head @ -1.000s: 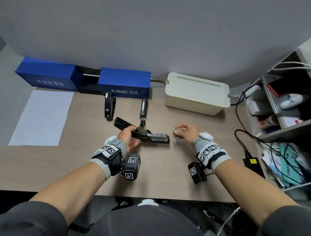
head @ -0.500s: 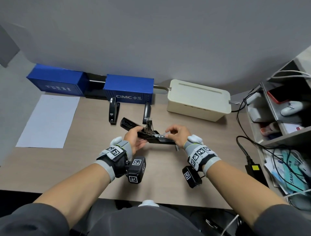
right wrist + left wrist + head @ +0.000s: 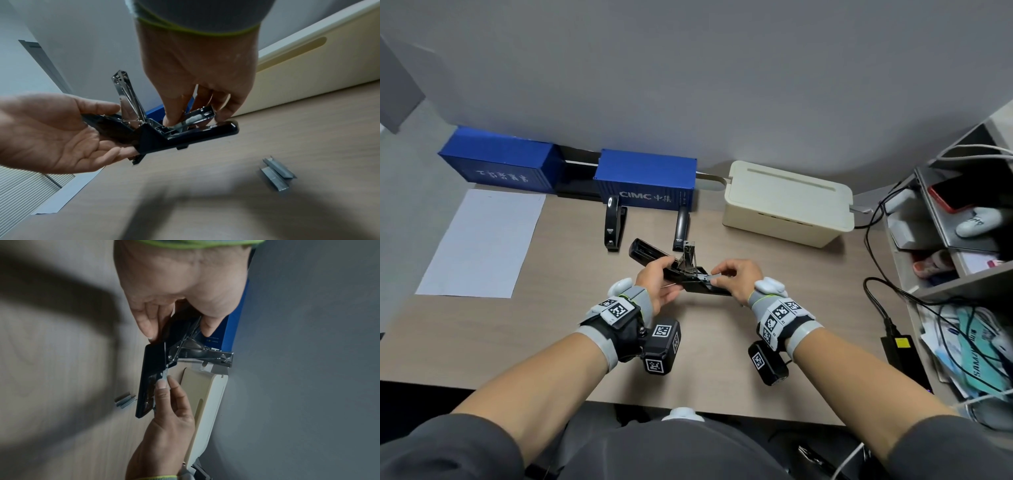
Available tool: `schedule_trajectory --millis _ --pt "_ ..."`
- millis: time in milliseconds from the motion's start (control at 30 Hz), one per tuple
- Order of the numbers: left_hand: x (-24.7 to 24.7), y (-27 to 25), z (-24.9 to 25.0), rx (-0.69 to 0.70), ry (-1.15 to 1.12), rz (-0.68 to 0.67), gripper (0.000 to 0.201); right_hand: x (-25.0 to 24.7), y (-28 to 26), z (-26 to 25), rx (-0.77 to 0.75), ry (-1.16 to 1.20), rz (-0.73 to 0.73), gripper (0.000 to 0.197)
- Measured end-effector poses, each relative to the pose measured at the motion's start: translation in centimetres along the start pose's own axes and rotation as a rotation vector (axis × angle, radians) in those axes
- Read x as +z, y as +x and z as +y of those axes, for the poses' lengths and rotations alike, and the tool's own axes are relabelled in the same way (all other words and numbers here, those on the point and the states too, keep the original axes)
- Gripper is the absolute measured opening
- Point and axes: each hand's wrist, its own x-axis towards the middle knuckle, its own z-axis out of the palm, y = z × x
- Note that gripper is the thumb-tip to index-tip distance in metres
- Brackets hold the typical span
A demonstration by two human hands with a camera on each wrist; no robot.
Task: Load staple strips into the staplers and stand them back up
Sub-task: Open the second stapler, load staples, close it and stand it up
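Note:
A black stapler is folded open, its metal pusher arm pointing up. My left hand grips its rear, thumb on top and fingers beneath, lifting it just off the desk. My right hand pinches a silver staple strip at the open magazine channel. The right wrist view shows the thumb pressing on the strip inside the channel. Two loose staple strips lie on the desk under the right wrist. Two more black staplers stand upright behind.
Two blue container-shaped boxes and a cream cable box line the wall. A white sheet lies at the left. A shelf with cables and a black adapter crowd the right edge.
My right hand left the loose strips on the desk and brought one strip to the stapler's magazine. My left hand raised the stapler slightly and kept hold of it.

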Motion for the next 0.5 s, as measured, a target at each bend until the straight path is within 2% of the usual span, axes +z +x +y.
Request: schedule_trajectory --millis 167,267,333,500 --pt "-0.5 0.3 -0.1 -0.021 -0.014 0.005 0.039 -0.2 0.4 0.4 -0.017 -0.035 -0.068 0.016" --pt "-1.1 0.7 -0.2 -0.027 -0.017 0.026 0.041 -1.2 0.9 0.9 0.014 0.04 0.025 0.015" --pt "-1.6 1.0 -0.3 -0.03 -0.02 0.055 0.044 -2.2 1.3 2.2 0.092 0.053 0.073 0.01" --pt "-2.4 1.9 -0.6 -0.05 -0.03 0.099 0.045 -3.2 1.0 5.9 0.337 -0.027 0.043 0.008"
